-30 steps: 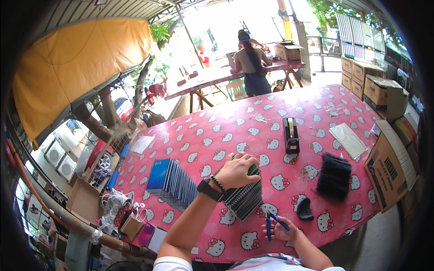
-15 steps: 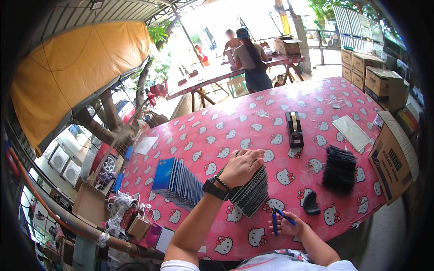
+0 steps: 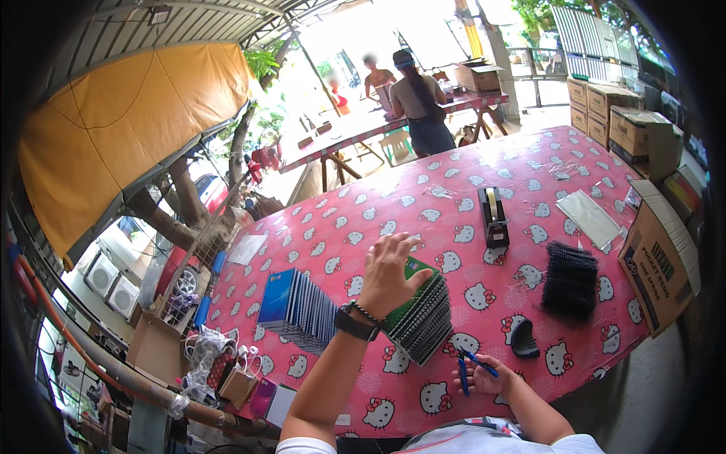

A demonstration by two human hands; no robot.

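Observation:
My left hand (image 3: 388,274), with a dark watch and a beaded bracelet at the wrist, is at the far left side of a stack of green spiral notebooks (image 3: 422,324). Its fingers are apart and the thumb reaches over the top cover. At the near edge of the table, my right hand (image 3: 488,377) is palm up and holds blue-handled pliers (image 3: 467,371), jaws toward the stack. Left of the green stack stands a leaning row of blue spiral notebooks (image 3: 299,306). A black curved object (image 3: 522,339) sits to the right of the pliers.
On the pink patterned table (image 3: 363,216) are a tape dispenser (image 3: 493,219), a pile of black binding spirals (image 3: 569,280) and a clear plastic packet (image 3: 590,218). An open cardboard box (image 3: 658,265) stands at the right edge. People work at a farther table (image 3: 340,140).
My left hand has shifted left and back off the middle of the green stack, and its fingers have spread, uncovering the green top cover. My right hand still holds the pliers.

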